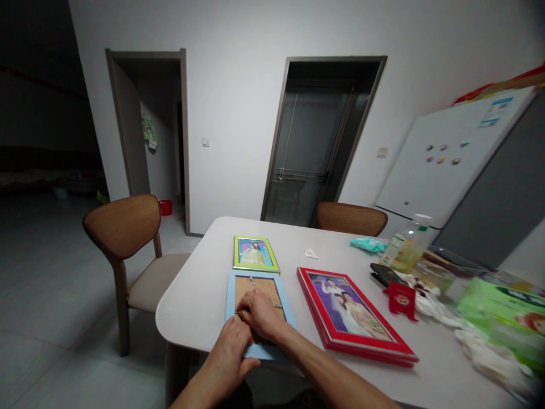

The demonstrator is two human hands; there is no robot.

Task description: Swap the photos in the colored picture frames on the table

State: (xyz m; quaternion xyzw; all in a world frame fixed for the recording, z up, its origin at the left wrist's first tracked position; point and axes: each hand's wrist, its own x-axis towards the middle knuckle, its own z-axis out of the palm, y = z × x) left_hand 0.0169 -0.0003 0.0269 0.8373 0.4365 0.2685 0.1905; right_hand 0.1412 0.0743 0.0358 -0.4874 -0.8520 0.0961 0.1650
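Note:
A light blue picture frame [230, 289] lies face down on the table, its brown backing board [264, 284] showing. Small metal clips [251, 280] sit along the edges of the backing. My left hand [230, 347] is closed over the near left edge of this frame, thumb toward the near side. My right hand [260, 312] reaches across the backing, its fingers bent and pressed together at the clip on the left edge. The fingertips partly hide that clip. Just beyond lies a green picture frame [235, 255], photo side up.
Red picture frames [317, 307] lie stacked to the right on the white table [191, 295]. Farther right are a bottle [406, 244], a dark object [386, 274], a red card [402, 300] and a green packet [489, 312]. Wooden chairs [128, 227] stand around the table.

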